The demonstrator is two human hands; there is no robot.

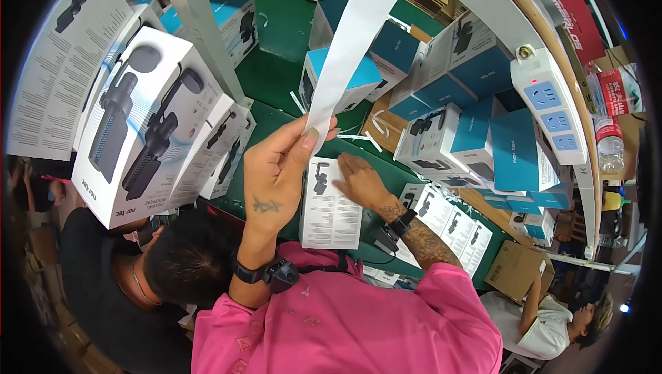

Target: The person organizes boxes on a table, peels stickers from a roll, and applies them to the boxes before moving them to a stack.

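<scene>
My left hand [276,170] is raised in the middle, thumb and fingers pinching the lower end of a long white strip [350,39]. The strip runs up from my fingers and leaves the picture at the top. Below it, a white microphone box [332,219] with a printed picture and columns of small text lies on the green table [279,84]. My right hand [362,182] rests on the upper right part of this box, fingers stretched out flat. Part of the box's left edge is hidden behind my left hand and wrist.
Tall white microphone boxes [148,122] stand close on the left. Several blue-and-white boxes [476,139] are stacked on the right, below a white power strip [549,108] on the frame. Printed white cartons [452,226] lie right of my forearm. A person [179,260] sits at left, another [545,319] at right.
</scene>
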